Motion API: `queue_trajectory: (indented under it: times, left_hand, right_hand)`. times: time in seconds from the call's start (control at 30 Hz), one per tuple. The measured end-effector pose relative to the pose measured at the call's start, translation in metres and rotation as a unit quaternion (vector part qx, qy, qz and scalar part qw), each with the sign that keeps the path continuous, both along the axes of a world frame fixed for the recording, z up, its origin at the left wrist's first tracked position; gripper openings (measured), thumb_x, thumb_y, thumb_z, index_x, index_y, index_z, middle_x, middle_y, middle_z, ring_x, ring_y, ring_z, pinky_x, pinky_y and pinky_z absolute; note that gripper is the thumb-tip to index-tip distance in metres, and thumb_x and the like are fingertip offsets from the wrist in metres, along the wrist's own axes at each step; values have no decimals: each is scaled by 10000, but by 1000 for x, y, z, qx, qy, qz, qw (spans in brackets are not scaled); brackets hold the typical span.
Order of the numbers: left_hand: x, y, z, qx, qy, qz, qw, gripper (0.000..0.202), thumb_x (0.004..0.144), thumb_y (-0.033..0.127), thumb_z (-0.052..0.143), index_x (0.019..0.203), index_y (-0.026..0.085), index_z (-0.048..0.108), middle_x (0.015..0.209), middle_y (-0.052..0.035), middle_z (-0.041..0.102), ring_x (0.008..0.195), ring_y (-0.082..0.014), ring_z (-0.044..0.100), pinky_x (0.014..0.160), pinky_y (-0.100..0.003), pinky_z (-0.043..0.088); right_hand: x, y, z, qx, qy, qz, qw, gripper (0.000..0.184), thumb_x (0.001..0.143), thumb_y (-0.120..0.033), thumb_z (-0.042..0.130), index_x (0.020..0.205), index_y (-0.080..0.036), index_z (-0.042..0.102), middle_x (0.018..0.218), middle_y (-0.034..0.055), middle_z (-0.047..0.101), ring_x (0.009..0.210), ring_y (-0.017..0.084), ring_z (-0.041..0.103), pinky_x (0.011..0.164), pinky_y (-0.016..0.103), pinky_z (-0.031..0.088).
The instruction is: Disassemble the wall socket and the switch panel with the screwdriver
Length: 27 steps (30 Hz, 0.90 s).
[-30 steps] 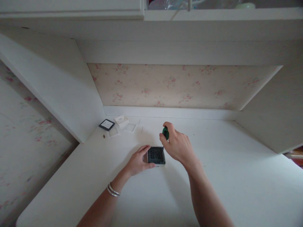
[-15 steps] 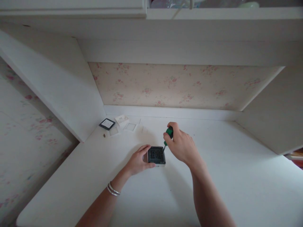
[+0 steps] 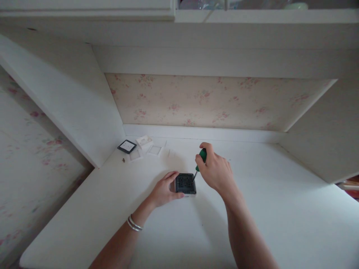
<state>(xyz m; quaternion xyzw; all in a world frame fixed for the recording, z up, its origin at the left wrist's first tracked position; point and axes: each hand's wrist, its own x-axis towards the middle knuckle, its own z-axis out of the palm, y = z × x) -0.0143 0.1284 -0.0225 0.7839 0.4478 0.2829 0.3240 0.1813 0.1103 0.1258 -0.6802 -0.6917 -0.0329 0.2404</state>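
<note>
Braces the left hand against the left side of a dark square switch module, fingers curled over its far-left edge and thumb along the near edge, clamped on it. Grips a green-handled screwdriver in the right hand, fingers wrapped tight round the handle, shaft slanting down to the module's far right corner, tip touching there. Module flat on the white table, about midway across, short of the back wall. In the back left corner, well apart from both hands: a dark-framed square plate, a white block, two white frames, a tiny screw. Two thin bangles on the left wrist.
</note>
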Motion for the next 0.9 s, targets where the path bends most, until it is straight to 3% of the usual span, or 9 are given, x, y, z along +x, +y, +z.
queue_trajectory:
  times: [0.1, 0.23, 0.4, 0.53, 0.63, 0.77, 0.9]
  left_hand:
    - [0, 0, 0, 3, -1, -1, 1000, 821, 641, 452, 757, 1352, 197, 434, 1396, -80, 425, 1291, -264, 381, 1104, -373, 291]
    - [0, 0, -2, 2, -3, 4, 1000, 817, 639, 453, 758, 1349, 207, 439, 1394, -79, 428, 1288, -275, 382, 1097, -390, 300]
    - [-1, 0, -3, 6, -1, 1, 1000, 831, 635, 472, 758, 1352, 203, 436, 1394, -84, 428, 1286, -279, 386, 1097, -386, 300]
    - [0, 0, -1, 10, -5, -3, 1000, 825, 638, 474, 757, 1348, 198, 441, 1387, -82, 435, 1282, -272, 392, 1093, -371, 308]
    - [1, -1, 1, 7, -7, -6, 1000, 817, 637, 480, 755, 1343, 200, 451, 1382, -90, 442, 1280, -283, 394, 1091, -388, 307]
    - [1, -1, 1, -2, -4, 1, 1000, 826, 630, 486, 757, 1343, 201, 451, 1392, -89, 432, 1289, -287, 380, 1097, -402, 296]
    - [1, 0, 0, 2, -3, -2, 1000, 821, 631, 472, 760, 1345, 211, 448, 1391, -78, 434, 1286, -279, 388, 1097, -387, 300]
  right_hand:
    - [-1, -1, 0, 19, -4, 11, 1000, 249, 912, -368, 390, 1116, -249, 468, 858, 28, 679, 633, 184, 594, 541, 263, 227]
    - [-5, 2, -4, 27, -17, -38, 999, 365, 891, -551, 394, 1001, -225, 516, 698, 30, 652, 578, 188, 580, 518, 260, 188]
    - [-4, 4, -4, 19, -21, -45, 999, 247, 905, -383, 398, 1062, -208, 474, 701, 29, 651, 554, 191, 568, 521, 267, 185]
    - [-2, 2, -2, 15, -6, -11, 1000, 246, 862, -340, 439, 1070, -211, 470, 714, 19, 650, 573, 193, 570, 526, 262, 206]
    - [-4, 2, -5, 23, -4, 8, 1000, 231, 869, -411, 437, 977, -225, 523, 694, 14, 642, 588, 183, 573, 527, 255, 216]
    - [-6, 4, -9, 33, -12, -37, 999, 399, 863, -582, 399, 897, -224, 574, 607, 32, 614, 569, 193, 570, 520, 256, 212]
    - [-4, 6, -8, 33, -14, -57, 998, 293, 888, -440, 418, 1066, -239, 534, 623, 15, 623, 549, 192, 563, 522, 262, 201]
